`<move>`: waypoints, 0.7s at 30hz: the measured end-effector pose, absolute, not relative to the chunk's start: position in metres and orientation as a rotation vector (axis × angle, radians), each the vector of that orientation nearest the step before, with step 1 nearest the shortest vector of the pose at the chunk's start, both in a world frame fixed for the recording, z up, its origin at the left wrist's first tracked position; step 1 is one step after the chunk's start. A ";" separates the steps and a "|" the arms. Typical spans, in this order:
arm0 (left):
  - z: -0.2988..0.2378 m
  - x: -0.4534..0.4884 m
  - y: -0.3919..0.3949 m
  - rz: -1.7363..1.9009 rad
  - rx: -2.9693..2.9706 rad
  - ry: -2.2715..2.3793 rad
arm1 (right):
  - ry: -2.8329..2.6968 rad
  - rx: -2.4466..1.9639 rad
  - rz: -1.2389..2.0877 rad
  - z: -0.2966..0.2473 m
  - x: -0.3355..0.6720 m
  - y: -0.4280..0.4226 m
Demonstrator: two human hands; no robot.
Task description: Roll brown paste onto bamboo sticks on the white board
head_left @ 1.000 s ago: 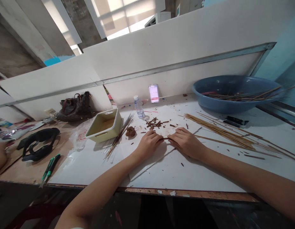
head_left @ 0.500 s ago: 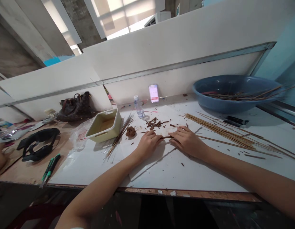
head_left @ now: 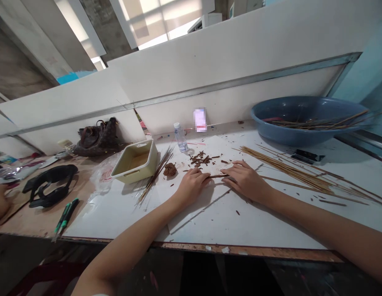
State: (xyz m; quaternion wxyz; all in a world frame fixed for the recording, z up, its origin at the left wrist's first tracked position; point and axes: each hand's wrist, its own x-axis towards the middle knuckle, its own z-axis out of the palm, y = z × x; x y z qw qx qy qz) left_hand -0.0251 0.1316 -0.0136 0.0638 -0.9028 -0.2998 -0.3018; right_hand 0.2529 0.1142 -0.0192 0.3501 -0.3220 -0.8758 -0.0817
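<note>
Brown strand (head_left: 218,176) held between two hands, both ends covered

Both ends of the strand are hidden, one by the left hand (head_left: 194,183), one by the right hand (head_left: 245,179). Left fingers are curled down together over it; whether it is pinched or only pressed cannot be told, undersides blocked. Right fingers are slightly spread, thumb set apart nearer the body, strand end between; whether it is pinched there cannot be told either. Only the middle stretch is exposed in the gap between the hands, over the white work surface (head_left: 255,226): thin, dark brown, nearly straight. Texture too small to be read.

Just beyond the grip, short brown pieces (head_left: 201,158) are scattered, some overlapped. Left of the grip, a rough brown lump (head_left: 170,169) is seen; farther left, a pale yellow box (head_left: 141,172), contents hard to make out. Beyond the pieces, a phone-like item (head_left: 200,120) is masked by pixels. Right of the grip, tan sticks (head_left: 286,170) are bundled. Farther right, sticks in a blue basin (head_left: 289,135) are cut off by the frame edge.
</note>
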 end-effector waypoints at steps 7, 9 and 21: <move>-0.008 -0.024 0.128 -0.961 -2.716 -0.982 | -2.276 -0.811 -0.185 -0.021 0.256 0.117; -0.006 -0.024 0.128 -0.970 -2.739 -0.954 | -2.269 -0.825 -0.206 -0.020 0.256 0.118; -0.008 -0.025 0.130 -0.991 -2.743 -0.914 | -2.274 -0.764 -0.173 -0.016 0.261 0.118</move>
